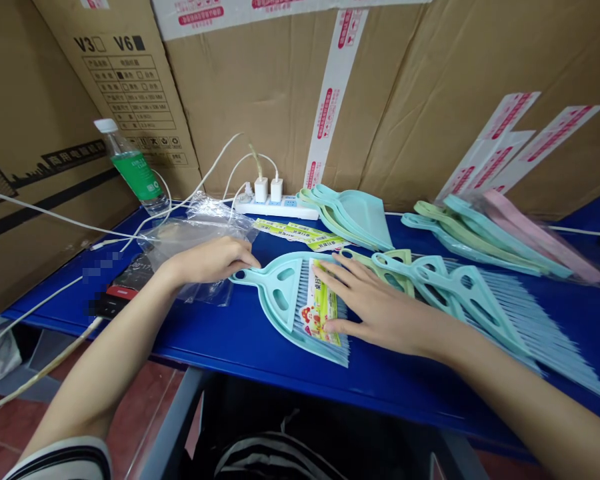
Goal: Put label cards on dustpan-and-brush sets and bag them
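1. The left forearm comes in from the lower left, bare, with a striped sleeve edge at the elbow.
2. The left hand (215, 260) lies palm down, fingers curled forward and close together; the fingertips seem to pinch, though the view does not settle it.
3. The right forearm enters from the lower right.
4. The right hand (375, 303) rests flat, palm down, fingers spread and extended leftward.

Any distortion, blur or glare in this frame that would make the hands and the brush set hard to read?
Head view: wide-angle bending bows the blue table edge and stretches the forearms at the corners; a pixelated patch covers part of the phone; the plastic bags show mild glare. Left hand, right hand and the brush and dustpan are sharp and evenly lit, with no hard shadows.
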`<state>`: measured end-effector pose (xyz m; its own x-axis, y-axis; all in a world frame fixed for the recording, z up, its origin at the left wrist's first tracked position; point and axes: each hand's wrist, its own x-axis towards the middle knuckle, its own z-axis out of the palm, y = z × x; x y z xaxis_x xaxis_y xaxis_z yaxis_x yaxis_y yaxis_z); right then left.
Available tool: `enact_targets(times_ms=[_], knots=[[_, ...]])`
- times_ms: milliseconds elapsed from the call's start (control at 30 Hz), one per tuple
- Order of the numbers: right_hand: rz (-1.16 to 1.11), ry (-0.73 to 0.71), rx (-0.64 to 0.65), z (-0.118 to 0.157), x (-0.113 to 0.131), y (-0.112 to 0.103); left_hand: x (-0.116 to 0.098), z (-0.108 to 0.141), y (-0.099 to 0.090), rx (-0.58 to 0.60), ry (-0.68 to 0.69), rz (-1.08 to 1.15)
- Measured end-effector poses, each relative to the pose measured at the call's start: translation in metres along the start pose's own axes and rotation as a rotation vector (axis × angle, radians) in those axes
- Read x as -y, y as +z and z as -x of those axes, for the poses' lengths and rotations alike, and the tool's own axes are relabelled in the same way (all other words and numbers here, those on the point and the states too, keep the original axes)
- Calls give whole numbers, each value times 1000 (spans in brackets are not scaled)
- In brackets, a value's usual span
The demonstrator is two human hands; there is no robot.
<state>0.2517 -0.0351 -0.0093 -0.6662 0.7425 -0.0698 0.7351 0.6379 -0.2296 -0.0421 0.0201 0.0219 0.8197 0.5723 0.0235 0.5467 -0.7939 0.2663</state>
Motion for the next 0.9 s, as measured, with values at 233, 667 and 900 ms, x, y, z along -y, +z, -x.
enact_targets(times_ms=[233, 667, 900], knots=[[-29, -9, 18, 0, 4, 5, -1, 1, -1, 2, 4, 5], [-115, 15, 81, 0, 3, 7, -2, 1, -4, 18, 5, 24], [-106, 10, 4, 1, -2, 1, -2, 1, -5, 15, 30, 61]])
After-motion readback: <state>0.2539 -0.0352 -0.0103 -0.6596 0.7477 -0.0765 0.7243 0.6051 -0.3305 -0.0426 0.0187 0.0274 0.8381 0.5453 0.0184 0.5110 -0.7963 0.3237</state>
